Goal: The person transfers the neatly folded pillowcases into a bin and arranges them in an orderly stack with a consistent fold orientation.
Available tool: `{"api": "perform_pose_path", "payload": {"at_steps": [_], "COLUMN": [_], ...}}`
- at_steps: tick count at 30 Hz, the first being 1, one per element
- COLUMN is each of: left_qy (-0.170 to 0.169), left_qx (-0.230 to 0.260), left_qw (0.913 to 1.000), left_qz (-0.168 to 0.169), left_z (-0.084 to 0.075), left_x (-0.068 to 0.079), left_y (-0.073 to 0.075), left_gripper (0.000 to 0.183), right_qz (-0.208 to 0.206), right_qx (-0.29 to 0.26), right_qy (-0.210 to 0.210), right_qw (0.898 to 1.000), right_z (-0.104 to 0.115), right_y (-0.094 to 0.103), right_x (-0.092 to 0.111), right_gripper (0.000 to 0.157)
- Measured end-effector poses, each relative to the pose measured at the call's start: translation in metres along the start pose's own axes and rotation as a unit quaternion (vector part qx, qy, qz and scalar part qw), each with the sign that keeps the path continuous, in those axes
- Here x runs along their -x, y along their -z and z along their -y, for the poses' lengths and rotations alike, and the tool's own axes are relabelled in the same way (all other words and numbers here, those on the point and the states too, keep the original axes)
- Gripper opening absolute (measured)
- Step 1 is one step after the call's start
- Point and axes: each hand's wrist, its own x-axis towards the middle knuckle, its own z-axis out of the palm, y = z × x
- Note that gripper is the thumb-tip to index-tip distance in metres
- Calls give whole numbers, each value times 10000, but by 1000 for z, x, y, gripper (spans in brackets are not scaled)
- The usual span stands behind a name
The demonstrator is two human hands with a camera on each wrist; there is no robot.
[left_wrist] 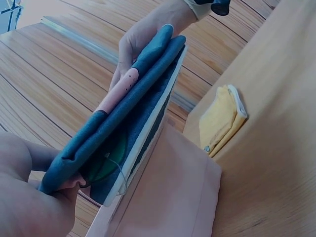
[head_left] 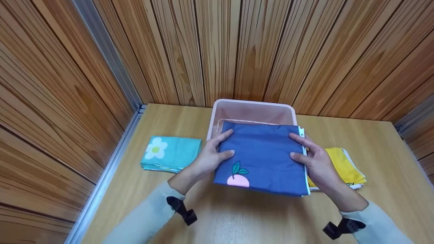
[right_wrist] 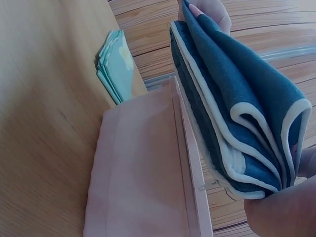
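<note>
Above the near side of a pink bin (head_left: 254, 102) is a folded blue cloth (head_left: 264, 156), held clear of the worktop (head_left: 237, 222). It is a flat, many-layered bundle with white edging and a pink fruit with green leaves near its lower left corner. The left hand (head_left: 214, 154) and right hand (head_left: 313, 157) reach forward to opposite sides, each grip pinching an edge, thumb and a finger lying on top. To the left lies a folded teal cloth (head_left: 179, 152); to the right, a yellow cloth (head_left: 344, 166).
</note>
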Motion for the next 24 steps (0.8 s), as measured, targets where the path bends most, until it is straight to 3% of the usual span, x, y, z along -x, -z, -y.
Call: {"api": "perform_pose_path", "payload": {"at_steps": [7,13,20,24], "left_qy": [-189,42,-30,-62], "left_qx": [-145,-257,64,196], "left_qw": [9997,9996,10000,9998], "left_qz": [-53,-125,-39,54], "left_z": [-5,-9,-12,-16], "left_x": [-9,-18,-26,-32], "left_y": [2,6,7,8], "left_gripper": [64,63,63,63], "right_qz": [67,62,27,8], "right_qx": [-272,-414,-402,-366], "right_qy": [-141,-152,139,98], "right_qw": [9995,9990,9991,9993], "right_z": [4,11,14,17], "right_y": [1,1,2,3], "right_x": [-7,-13,-22,-26], "right_gripper": [63,62,61,61]}}
